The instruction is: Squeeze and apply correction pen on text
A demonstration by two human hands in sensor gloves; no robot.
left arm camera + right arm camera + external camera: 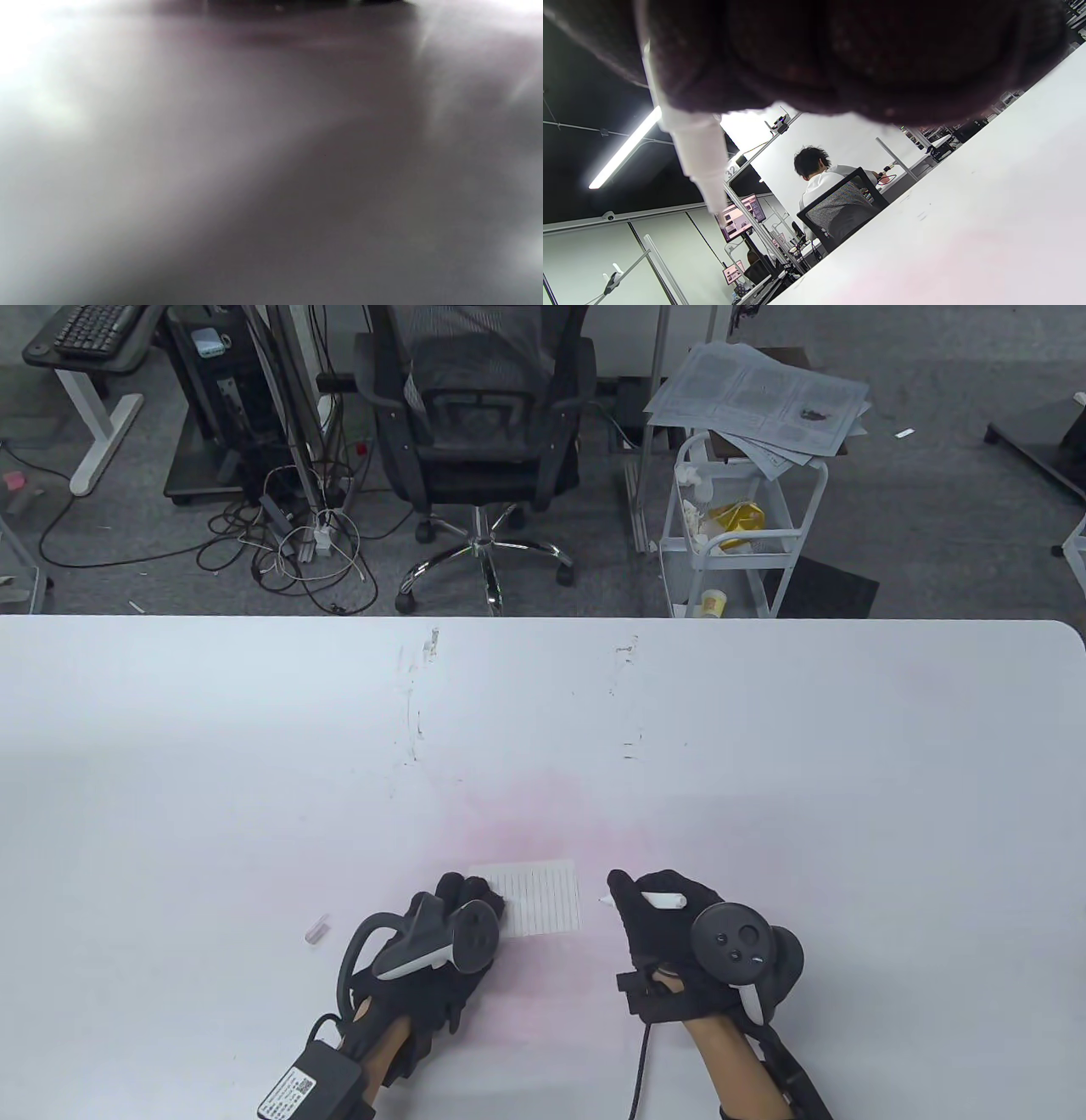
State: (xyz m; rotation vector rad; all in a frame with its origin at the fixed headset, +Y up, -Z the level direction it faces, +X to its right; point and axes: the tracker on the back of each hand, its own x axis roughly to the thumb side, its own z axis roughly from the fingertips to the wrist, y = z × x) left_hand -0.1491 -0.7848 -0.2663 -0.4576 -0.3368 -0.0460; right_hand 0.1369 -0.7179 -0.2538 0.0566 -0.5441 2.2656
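Note:
A small lined sheet of paper lies on the white table near its front edge. My left hand rests on the paper's left edge, palm down. My right hand holds a white correction pen just right of the paper, its tip pointing left, above the table. In the right wrist view the pen sticks out below my gloved fingers, tip free in the air. The left wrist view is a blur of table surface.
A small clear cap lies on the table left of my left hand. Beyond the far table edge stand an office chair and a white cart with papers on top.

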